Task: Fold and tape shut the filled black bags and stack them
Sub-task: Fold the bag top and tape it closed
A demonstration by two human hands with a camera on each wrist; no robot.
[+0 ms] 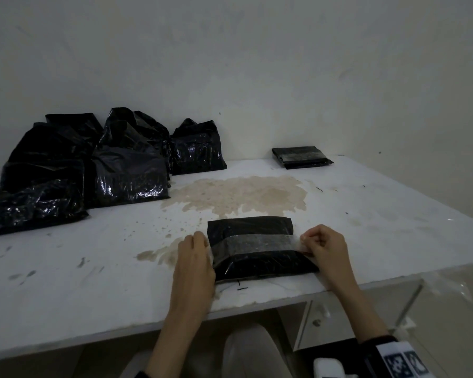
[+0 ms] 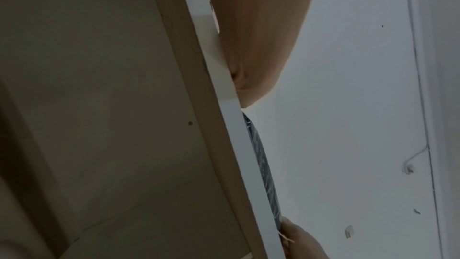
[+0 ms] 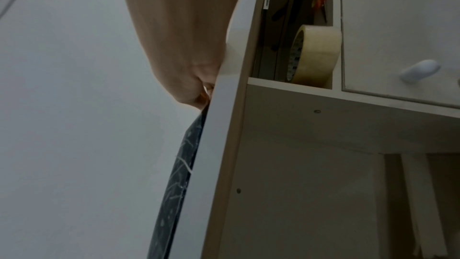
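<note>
Left hand: your left hand lies at the bag's left edge, fingers pressing the tape end down there; how far they curl round it, you can't tell.
Right hand: your right hand is at the bag's right edge, thumb and fingers curled and pinching the tape's other end.
Bag: the folded bag lies flat near the table's front edge, right between your hands.
Tape: a clear strip of tape runs across the bag's middle, over the fold, edge to edge.
Table: white table, with a brown stain just beyond the bag.
Roll: a tape roll stands in the open shelf under the tabletop, to your right.
Pile: unsealed black bags, the pile, far left against the wall.
Stack: the stack of taped bags sits far right, by the wall.
</note>
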